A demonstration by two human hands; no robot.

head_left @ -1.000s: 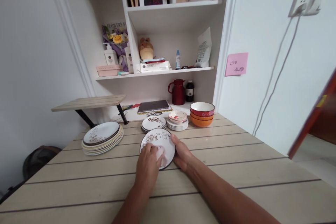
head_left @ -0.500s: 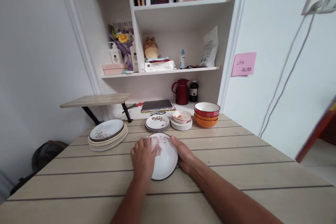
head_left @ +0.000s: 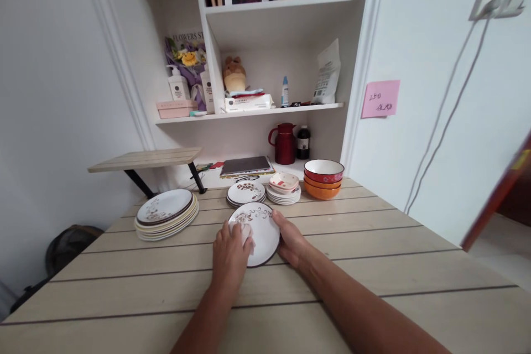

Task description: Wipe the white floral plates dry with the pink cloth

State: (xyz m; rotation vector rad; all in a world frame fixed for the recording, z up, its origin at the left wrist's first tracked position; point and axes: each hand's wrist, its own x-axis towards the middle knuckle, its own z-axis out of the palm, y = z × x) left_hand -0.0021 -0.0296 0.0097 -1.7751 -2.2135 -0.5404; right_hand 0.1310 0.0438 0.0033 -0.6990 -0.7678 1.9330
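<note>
The plate (head_left: pixel 265 237) was held low over the table (head_left: pixel 166 287), in front of the person. The cloth (head_left: pixel 246 231), a pale pink wad that may have been tissue, lay against its face toward 9 o'clock, so wiping of this plate seemed under way and not finished. Nothing showed how much of its face had been covered, nor which stacked pieces were wiped and which were left.

The plate was round and had no long axis. Its face pointed up and back toward the person, the far rim apparently raised; whether the near rim touched the table could not be told. Its brown floral band ran roughly from 10 to 1 o'clock.

At 8 o'clock the left hand (head_left: pixel 230 250) was closed over the cloth, fingers bent, pressing it to the face. At 3 o'clock the right hand (head_left: pixel 291 240) gripped the rim, thumb on top, its other fingers mostly hidden behind.

Farther out, small plates (head_left: pixel 246 192) were stacked near 12 o'clock, saucers (head_left: pixel 284 198) bearing dishes (head_left: pixel 284 181) at 1, bowls (head_left: pixel 322 190) at 2, and large plates (head_left: pixel 165 213) between 9 and 10.
</note>
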